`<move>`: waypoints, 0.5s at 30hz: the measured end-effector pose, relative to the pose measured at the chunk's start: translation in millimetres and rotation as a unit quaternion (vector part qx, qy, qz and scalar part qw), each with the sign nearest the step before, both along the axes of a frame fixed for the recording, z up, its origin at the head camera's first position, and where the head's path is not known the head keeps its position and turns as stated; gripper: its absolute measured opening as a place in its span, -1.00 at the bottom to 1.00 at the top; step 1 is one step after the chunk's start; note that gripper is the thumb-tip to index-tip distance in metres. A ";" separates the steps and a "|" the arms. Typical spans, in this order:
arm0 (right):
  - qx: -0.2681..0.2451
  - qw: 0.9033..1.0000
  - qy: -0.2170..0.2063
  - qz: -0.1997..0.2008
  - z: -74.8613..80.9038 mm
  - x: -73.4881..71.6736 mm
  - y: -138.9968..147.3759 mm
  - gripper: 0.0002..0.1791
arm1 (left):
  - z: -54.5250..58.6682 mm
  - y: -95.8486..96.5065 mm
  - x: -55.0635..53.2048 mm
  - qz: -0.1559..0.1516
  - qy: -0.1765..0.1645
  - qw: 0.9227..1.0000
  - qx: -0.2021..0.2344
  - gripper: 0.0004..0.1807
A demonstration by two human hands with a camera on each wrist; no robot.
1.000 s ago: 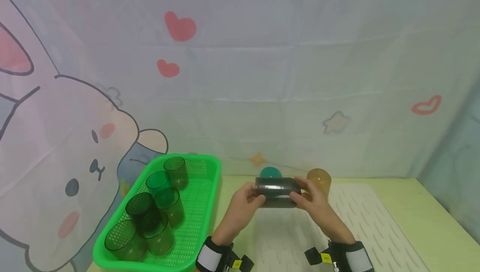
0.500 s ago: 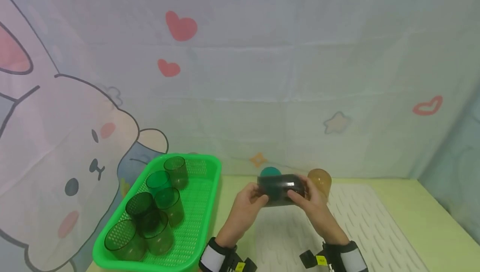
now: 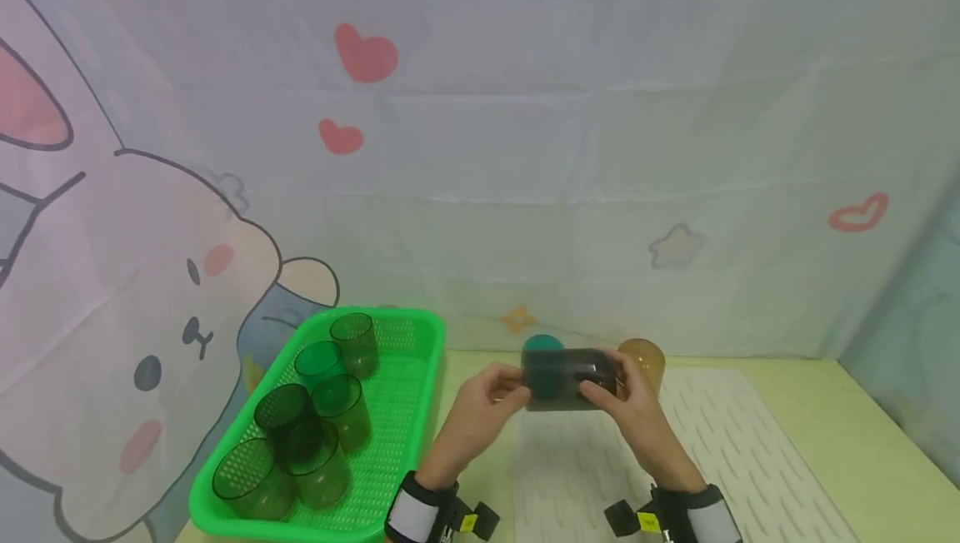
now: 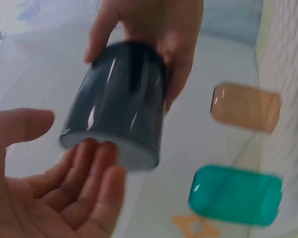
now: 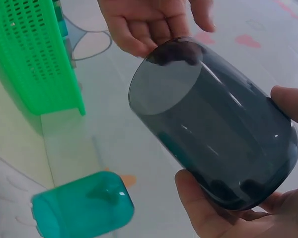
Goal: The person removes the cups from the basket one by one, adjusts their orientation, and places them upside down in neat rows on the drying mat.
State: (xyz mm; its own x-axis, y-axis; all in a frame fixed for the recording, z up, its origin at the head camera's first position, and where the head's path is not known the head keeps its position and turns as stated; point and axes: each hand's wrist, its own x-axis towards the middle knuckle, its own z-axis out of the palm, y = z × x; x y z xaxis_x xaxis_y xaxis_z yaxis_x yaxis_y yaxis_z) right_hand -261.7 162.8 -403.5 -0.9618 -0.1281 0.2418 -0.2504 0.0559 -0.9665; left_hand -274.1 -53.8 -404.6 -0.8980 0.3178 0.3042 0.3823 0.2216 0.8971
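A dark grey see-through cup [image 3: 566, 381] lies sideways in the air, its mouth toward the left. My right hand [image 3: 637, 414] grips it round the base end, thumb on the near side. At the mouth is my left hand [image 3: 480, 418]; in the left wrist view its fingers [image 4: 97, 183] are loosely bent by the rim, with the thumb held away from the cup. Whether those fingertips touch the rim I cannot tell. Behind the grey cup, a teal cup [image 5: 84, 206] and an amber cup [image 3: 642, 360] stand upside down.
On the left, a green plastic basket [image 3: 431, 393] holds several tinted cups [image 3: 352, 414]. A white textured mat [image 3: 720, 435] covers part of the pale green table [image 3: 817, 410]. A printed cloth [image 3: 487, 110] hangs behind.
The grey cup has shifted slightly right in my right hand's grip. My left hand's fingers have come away from the cup's side and are loosened near its mouth.
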 end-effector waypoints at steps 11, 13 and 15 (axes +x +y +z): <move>0.169 0.983 0.011 -0.065 4.8 5.7 17.3 -0.22 | 8.9 -11.2 11.6 0.116 0.137 0.942 -0.284 -0.55; 0.226 0.971 0.022 -0.070 6.0 6.4 20.9 -0.18 | 10.3 -11.7 12.5 0.104 0.151 0.935 -0.303 -0.59; 0.280 0.957 0.034 -0.071 7.9 7.1 25.1 -0.16 | 11.8 -11.7 13.2 0.083 0.160 0.933 -0.313 -0.62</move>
State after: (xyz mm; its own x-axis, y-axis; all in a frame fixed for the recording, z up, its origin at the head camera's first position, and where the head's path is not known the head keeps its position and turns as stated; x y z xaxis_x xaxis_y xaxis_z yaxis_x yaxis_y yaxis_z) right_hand -254.6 187.9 -395.6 -0.9636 -0.1245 0.2365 -0.2630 0.5988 -0.7565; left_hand -260.9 -65.5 -392.7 -0.8462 0.3867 0.3665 0.5212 0.7437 0.4187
